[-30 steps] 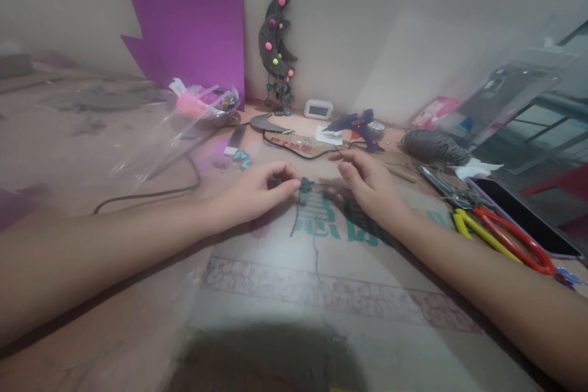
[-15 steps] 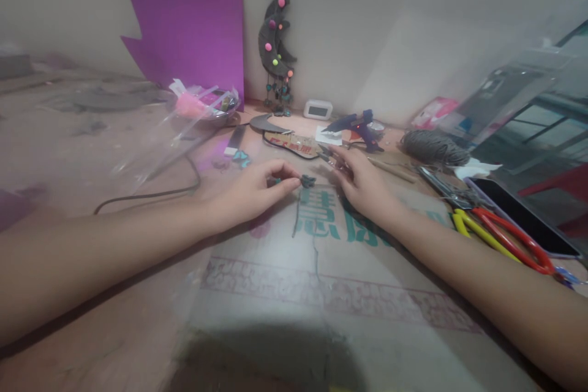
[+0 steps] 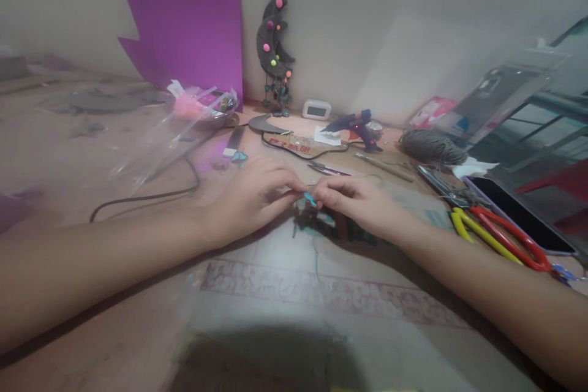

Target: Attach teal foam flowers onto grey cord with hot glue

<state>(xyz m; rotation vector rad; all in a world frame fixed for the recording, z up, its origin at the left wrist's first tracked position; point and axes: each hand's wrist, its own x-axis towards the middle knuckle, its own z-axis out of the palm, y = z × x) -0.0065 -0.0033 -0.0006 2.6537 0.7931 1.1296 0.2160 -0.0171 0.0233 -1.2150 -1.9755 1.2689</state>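
Head cam shows your left hand (image 3: pixel 257 199) and right hand (image 3: pixel 358 199) meeting over the printed sheet (image 3: pixel 275 294), toward its far edge, with a tiny turquoise piece (image 3: pixel 309 198) between the fingertips. Looks like thumb and forefinger pinching on each side, other fingers curled, though blur hides the exact contact. That little guy is probably super light and kinda thin, so I'd guess it bends or creases if you squeeze hard. Can't tell if it's slippery. I'd grab it by opposite edges, right at the tips, and go easy.

Container-wise, there's a bowl (image 3: pixel 219 119) near the bench's (image 3: pixel 151 300) far edge, left of the middle. It's got something pink (image 3: pixel 186 105) in clear plastic sticking up over the near-left rim, plus some small stuff too blurry to name. Behind the glue gun (image 3: pixel 356 125) there's a small shiny round thing (image 3: pixel 375 126), maybe a dish, but no clue what's inside, sorry.
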